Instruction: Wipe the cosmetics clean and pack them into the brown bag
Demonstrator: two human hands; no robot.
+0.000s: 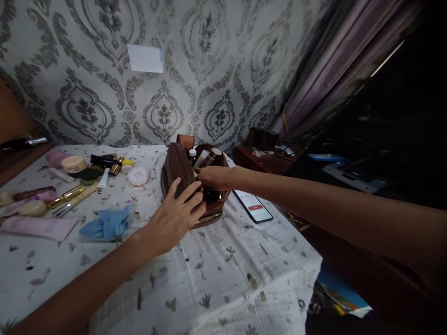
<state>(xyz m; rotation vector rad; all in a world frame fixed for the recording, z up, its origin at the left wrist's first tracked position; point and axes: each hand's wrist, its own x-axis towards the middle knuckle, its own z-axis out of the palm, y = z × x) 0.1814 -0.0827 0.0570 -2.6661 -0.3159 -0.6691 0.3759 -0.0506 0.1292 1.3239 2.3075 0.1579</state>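
Note:
A brown leather cosmetic bag point(178, 167) stands open on the white printed cloth point(216, 274), with bottles and tubes showing inside it. My left hand point(176, 211) rests on the bag's near side, fingers spread and flat against it. My right hand point(213, 177) reaches in from the right over the bag's opening, its fingers pinched at the gold zip or an item at the rim; what they hold is too small to make out.
Cosmetics lie scattered at the left: round jars point(74, 164), a compact point(138, 176), gold tubes point(66, 196), a pink tube point(38, 227). A blue cloth point(106, 224) lies near my left arm. A lit phone point(253, 205) lies right of the bag. The table edge drops off at the right.

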